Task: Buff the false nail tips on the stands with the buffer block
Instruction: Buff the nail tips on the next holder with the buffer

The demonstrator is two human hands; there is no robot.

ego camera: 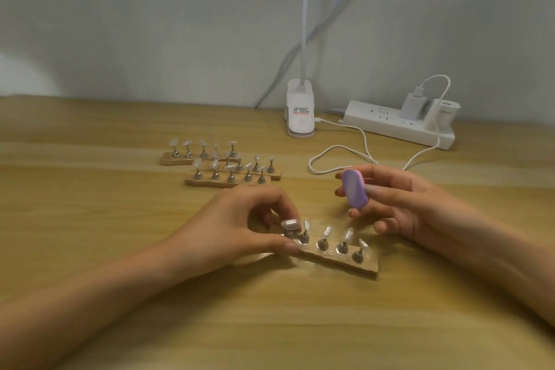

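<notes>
False nail tips (348, 234) sit on small metal pegs along the near stand (333, 261), a wooden strip on the table (120, 249) right in front of you, with its right end angled toward you. Your left hand (240, 219) pinches the strip's left end — thumb against the front edge, the other fingers curled down over the back, around the leftmost peg. Four tips to the right of your fingers are plainly uncovered. The pale oval at your fingertips is too blurred to tell whether it is a tip or your own nail.

The buffer block (354, 189) is in your right hand (411, 207), held up off the table, above the stand's right half and touching no tip. It is a rounded purple block with a pink edge. Your thumb grips its right side and your curled fingers sit behind and under it, with the broad purple face turned toward you.

Farther back, well apart from the near stand, three more stands (210, 182) lie close together, each with its own row of tips. Behind them to the right, by the wall, are a white clip lamp (298, 117) and a white power strip (387, 125) with a charger plugged in. A white cable (339, 156) loops across the table just behind your right hand.
</notes>
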